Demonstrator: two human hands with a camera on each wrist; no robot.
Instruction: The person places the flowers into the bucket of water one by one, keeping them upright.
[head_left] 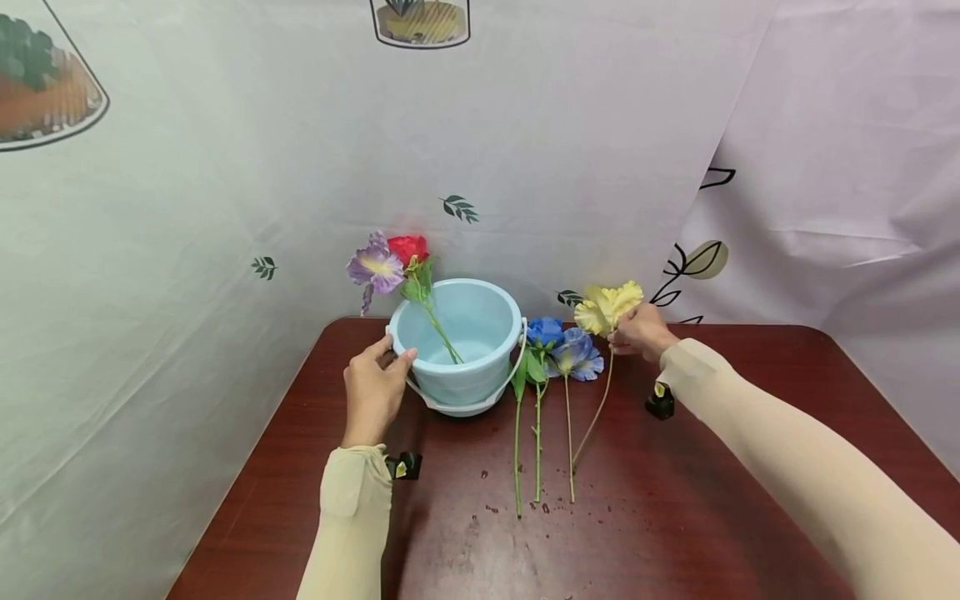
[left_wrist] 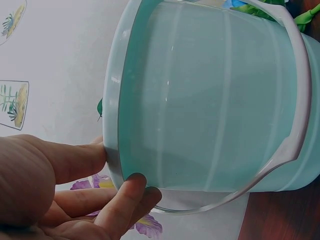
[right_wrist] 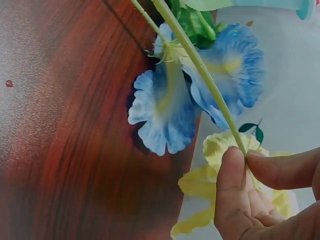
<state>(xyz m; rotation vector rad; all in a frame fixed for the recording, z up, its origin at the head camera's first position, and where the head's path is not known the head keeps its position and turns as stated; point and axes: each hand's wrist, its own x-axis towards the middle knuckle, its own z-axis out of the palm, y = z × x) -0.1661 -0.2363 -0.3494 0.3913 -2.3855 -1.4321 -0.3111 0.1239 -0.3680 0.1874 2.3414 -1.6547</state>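
A light blue bucket [head_left: 480,379] stands on the table with a purple flower [head_left: 377,265] and a red rose [head_left: 408,248] leaning out over its left rim. My left hand [head_left: 375,392] holds that rim at the near left, thumb and fingers against it in the left wrist view [left_wrist: 112,165]. My right hand [head_left: 643,331] pinches the stem of a yellow flower [head_left: 609,307] just below its bloom. In the right wrist view the yellow flower's stem [right_wrist: 207,77] passes between thumb and forefinger. A pale blue flower [head_left: 576,354] and a blue rose [head_left: 544,332] lie between bucket and right hand.
The dark red wooden table [head_left: 637,517] ends at a pale printed cloth backdrop [head_left: 585,167]. Small dark red specks lie around the stem ends. The bucket's white handle [head_left: 517,358] hangs down on the near side.
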